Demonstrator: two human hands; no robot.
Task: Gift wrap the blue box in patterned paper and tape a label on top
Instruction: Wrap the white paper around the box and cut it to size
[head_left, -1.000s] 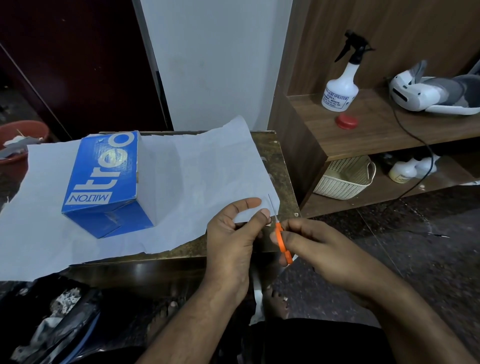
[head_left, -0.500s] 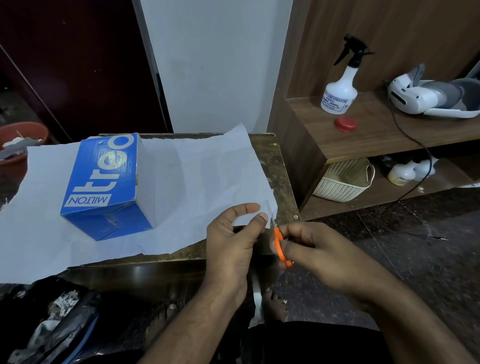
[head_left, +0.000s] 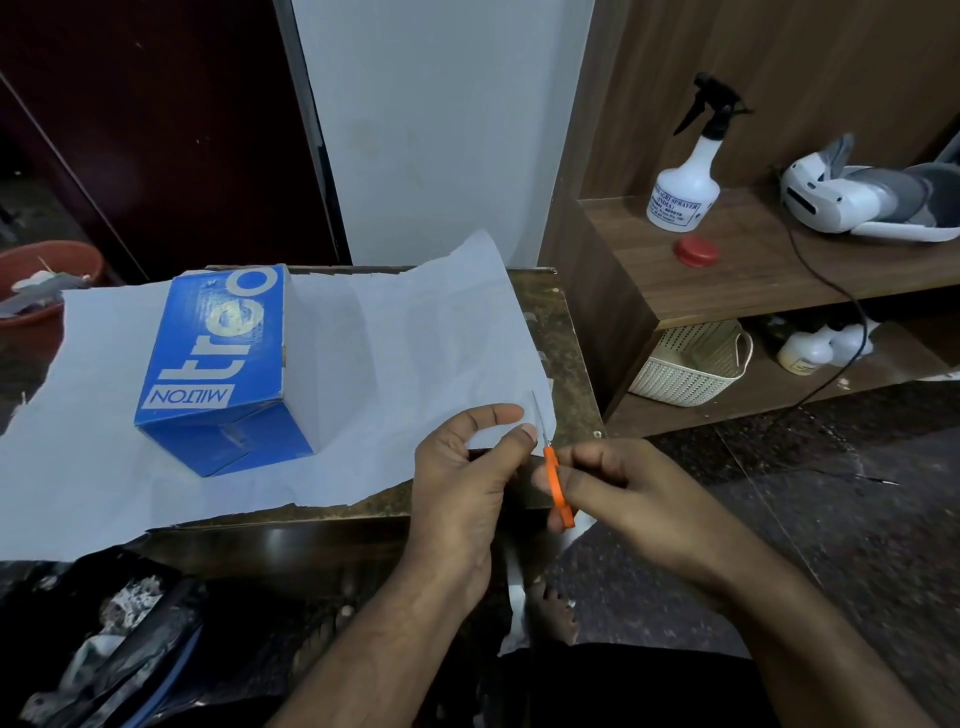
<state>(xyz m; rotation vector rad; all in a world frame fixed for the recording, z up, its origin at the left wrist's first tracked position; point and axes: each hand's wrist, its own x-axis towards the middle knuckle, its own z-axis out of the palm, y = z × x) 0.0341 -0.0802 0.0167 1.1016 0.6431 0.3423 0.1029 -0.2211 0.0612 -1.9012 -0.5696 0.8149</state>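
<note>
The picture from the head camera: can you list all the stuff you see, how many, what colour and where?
Blue cardboard box: one, blue with white letters, on the paper.
Sheet of pale wrapping paper: one, plain whitish, spread over the table.
Dark wooden table: one, brown, under the paper.
Orange-handled scissors: one, in the right hand, blades at the paper's corner.
White plastic spray bottle: one, black nozzle, upper shelf.
Round red cap: one, beside the bottle.
White headset: one, upper shelf, right.
Cream woven basket: one, lower shelf.
Reddish tub: one, far left.
Left hand: pinching the paper's corner.
Right hand: gripping the scissors.
</note>
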